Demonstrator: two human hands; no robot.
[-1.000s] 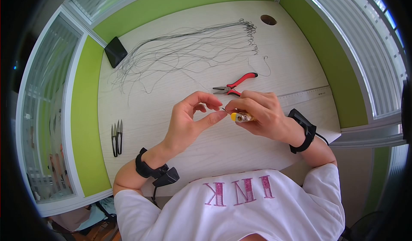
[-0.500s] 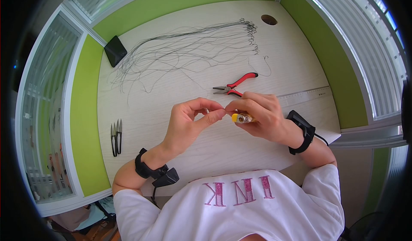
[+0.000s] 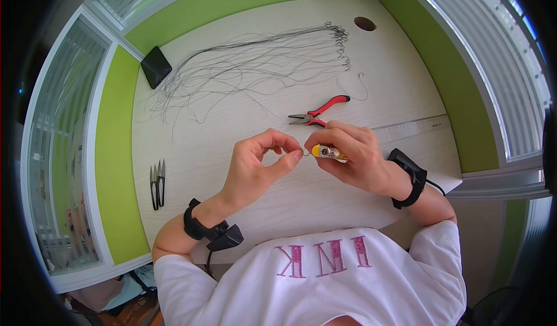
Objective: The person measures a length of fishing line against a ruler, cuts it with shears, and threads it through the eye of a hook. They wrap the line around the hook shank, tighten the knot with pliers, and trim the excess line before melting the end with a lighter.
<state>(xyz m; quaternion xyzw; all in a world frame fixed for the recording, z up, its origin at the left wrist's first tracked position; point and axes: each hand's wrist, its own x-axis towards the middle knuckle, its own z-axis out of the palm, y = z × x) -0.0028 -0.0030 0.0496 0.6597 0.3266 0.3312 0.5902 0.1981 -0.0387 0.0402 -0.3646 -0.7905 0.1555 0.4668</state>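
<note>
My left hand (image 3: 258,160) is closed in a pinch, thumb against fingertip, on a small fish hook (image 3: 307,153) whose curve pokes out toward the right. Any line tied to it is too fine to make out. My right hand (image 3: 354,155) is wrapped around a lighter (image 3: 331,153) with a yellow top and metal head pointing left. A narrow gap separates the lighter's head from the hook; no flame shows. Just above my hands lie red-handled pliers (image 3: 318,114), jaws toward the left.
Many fish hooks (image 3: 339,35) with long dark lines (image 3: 232,65) spread across the back. A single hook (image 3: 361,76) lies apart. A clear ruler (image 3: 412,127) is at right, thread snips (image 3: 158,184) at left, a black box (image 3: 155,67) in the back corner. Green panels (image 3: 119,152) border the table.
My right fingertips have drawn slightly apart from the left ones, so the hook's curve now shows between them. The lighter stays in my right hand.
</note>
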